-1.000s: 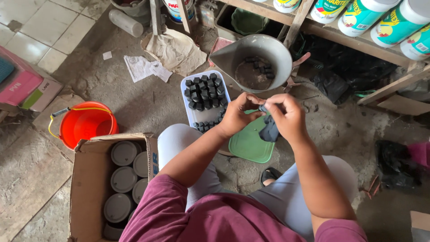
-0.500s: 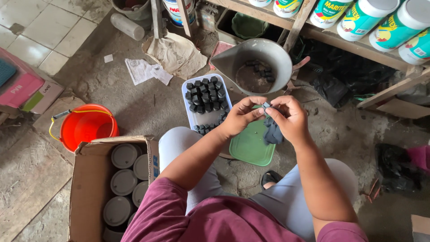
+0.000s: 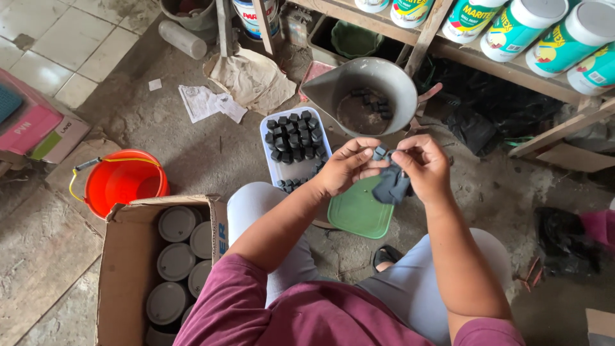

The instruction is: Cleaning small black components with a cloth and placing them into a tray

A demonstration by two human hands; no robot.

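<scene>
Dirty concrete floor (image 3: 179, 138): orange bucket (image 3: 122, 182), cardboard box (image 3: 131, 269), white tray (image 3: 291, 150), green lid (image 3: 359, 211), papers (image 3: 208, 102).

Soft, even daylight fills the scene, brightest on the pale floor tiles (image 3: 45, 57) at the upper left of the frame. Shadows are faint and diffuse; the space under the wooden shelf (image 3: 512, 77) at the upper right is dim. No strong glare. Focus is fairly sharp throughout, with slight wide-angle stretching toward the edges.
</scene>
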